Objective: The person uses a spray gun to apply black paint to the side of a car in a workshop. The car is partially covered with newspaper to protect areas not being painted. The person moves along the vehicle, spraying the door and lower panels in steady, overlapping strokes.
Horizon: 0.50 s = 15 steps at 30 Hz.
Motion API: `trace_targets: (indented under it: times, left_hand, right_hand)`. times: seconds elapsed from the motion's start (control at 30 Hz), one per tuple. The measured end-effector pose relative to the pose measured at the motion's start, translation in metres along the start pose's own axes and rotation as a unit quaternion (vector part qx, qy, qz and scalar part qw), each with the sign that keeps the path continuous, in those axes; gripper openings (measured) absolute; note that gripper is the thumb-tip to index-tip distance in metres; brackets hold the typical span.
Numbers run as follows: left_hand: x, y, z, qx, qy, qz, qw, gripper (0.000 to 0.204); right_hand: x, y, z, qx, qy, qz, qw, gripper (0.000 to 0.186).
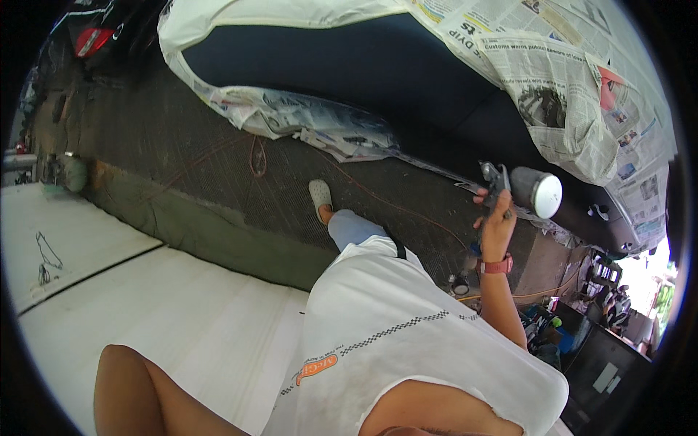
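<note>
My right hand (499, 212) is closed around the handle of a spray gun (496, 176), fingers wrapped near its trigger. A metal cup (536, 193) with a white end is attached to the gun. The gun is held close to the lower side of a dark car body panel (342, 69), apart from it as far as I can see. Newspaper sheets (545, 94) and pale masking cover the areas around the panel. Of my left side only the bent arm (138, 392) shows at the lower left; its hand lies outside the picture.
A thin reddish hose (411, 209) trails over the dark floor (218, 174). To the left stands a long white panel surface (174, 298) with a wire (45, 261) on it. Cluttered items and a dark cabinet (603, 363) are at the right. Another vehicle's red tail light (93, 41) shows far left.
</note>
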State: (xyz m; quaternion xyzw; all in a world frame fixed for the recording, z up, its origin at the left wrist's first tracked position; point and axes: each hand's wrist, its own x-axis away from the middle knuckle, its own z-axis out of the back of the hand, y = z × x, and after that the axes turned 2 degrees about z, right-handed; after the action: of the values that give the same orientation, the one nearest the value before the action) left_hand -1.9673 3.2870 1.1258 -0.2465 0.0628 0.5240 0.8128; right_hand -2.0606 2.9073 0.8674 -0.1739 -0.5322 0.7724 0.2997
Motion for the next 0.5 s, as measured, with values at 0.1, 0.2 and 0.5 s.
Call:
trace_targets:
  times: [0.1,0.2,0.5]
  left_hand:
    - [0.037,-0.017,0.005,-0.001,0.01,-0.015,1.0,0.054]
    - [0.072,-0.036,0.008,0.004,0.023,-0.029,0.999,0.054]
    - [0.166,-0.056,0.031,0.004,0.081,-0.053,0.995,0.055]
  right_hand:
    - [0.0,-0.025,-0.047,-0.055,0.014,-0.034,0.998,0.053]
    - [-0.004,-0.045,-0.116,-0.084,-0.037,-0.078,0.993,0.052]
    - [0.019,-0.111,-0.286,-0.127,-0.207,-0.084,0.966,0.053]
